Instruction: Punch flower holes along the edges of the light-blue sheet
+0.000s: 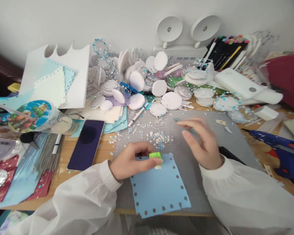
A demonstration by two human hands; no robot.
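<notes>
Loose white long sleeves with gathered elastic cuffs on both arms, bare hands.

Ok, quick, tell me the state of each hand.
Left hand: closed on the green punch at the blue paper.
Right hand: open, blurred, holding nothing I can make out.

Free: grey mat (210,182) at centre right | Blocked: discs (159,88) above, phone (86,144) left, glue gun (281,147) right.
</notes>
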